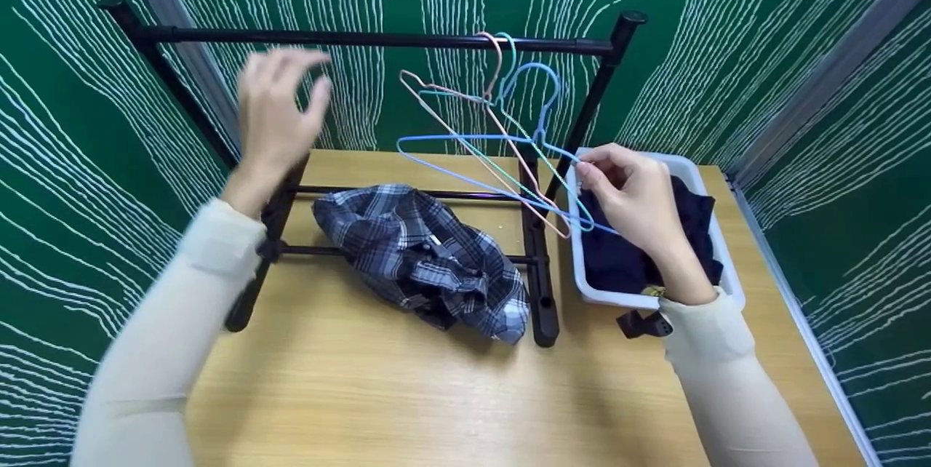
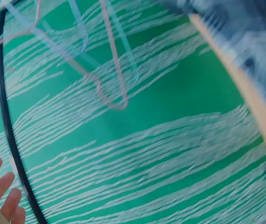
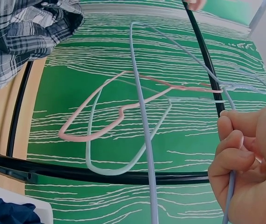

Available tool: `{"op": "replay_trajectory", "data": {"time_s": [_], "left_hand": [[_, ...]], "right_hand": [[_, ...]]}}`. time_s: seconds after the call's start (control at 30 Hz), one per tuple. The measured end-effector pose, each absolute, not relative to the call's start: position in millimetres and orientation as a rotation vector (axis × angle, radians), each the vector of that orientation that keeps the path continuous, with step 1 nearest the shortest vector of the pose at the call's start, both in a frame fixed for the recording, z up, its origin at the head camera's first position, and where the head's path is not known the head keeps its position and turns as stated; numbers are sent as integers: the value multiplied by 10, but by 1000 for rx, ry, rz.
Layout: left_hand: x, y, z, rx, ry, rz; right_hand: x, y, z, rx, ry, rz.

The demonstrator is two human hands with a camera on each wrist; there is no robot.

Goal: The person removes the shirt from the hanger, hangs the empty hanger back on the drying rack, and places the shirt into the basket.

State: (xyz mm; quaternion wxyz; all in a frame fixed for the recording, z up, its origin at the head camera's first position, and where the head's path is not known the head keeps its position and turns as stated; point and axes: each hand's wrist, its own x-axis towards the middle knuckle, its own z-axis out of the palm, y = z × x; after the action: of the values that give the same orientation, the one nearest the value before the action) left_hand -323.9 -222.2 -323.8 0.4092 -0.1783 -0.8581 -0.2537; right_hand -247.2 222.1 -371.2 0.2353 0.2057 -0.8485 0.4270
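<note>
In the head view my right hand (image 1: 629, 194) pinches the right shoulder of a blue hanger (image 1: 465, 138), which is held in front of the rack, its hook below the bar. A pink hanger (image 1: 440, 121) and a green hanger (image 1: 516, 121) hang together from the black bar (image 1: 349, 38). My left hand (image 1: 280, 103) is raised near the bar's left part, fingers bent loosely, holding nothing. Below lies a crumpled plaid shirt (image 1: 429, 256) across the rack's lower rails. The right wrist view shows fingers curled round the blue hanger (image 3: 144, 112).
A white bin (image 1: 582, 263) with dark clothes (image 1: 611, 263) stands right of the rack. The rack's black foot (image 1: 542, 307) rests on the wooden table (image 1: 407, 394). Green walls (image 1: 727, 74) with white streaks enclose the back and sides.
</note>
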Motion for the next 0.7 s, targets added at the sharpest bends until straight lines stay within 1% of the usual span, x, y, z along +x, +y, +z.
{"op": "replay_trajectory", "data": {"time_s": [0.13, 0.27, 0.47, 0.7], "left_hand": [[-3345, -2304, -2926, -417, -2197, -593], [-3489, -2386, -2770, -399, -2295, -514], [-3730, -2490, -2774, -390, -2455, -441], [-3832, -2551, -2828, -384, -2525, -390]], "right_hand": [[-2474, 2212, -3708, 567, -2325, 1176], [-2473, 2202, -3710, 567, -2318, 1185], [-2479, 2170, -3732, 564, -2314, 1193], [-2496, 2131, -3730, 560, -2329, 1202]]}}
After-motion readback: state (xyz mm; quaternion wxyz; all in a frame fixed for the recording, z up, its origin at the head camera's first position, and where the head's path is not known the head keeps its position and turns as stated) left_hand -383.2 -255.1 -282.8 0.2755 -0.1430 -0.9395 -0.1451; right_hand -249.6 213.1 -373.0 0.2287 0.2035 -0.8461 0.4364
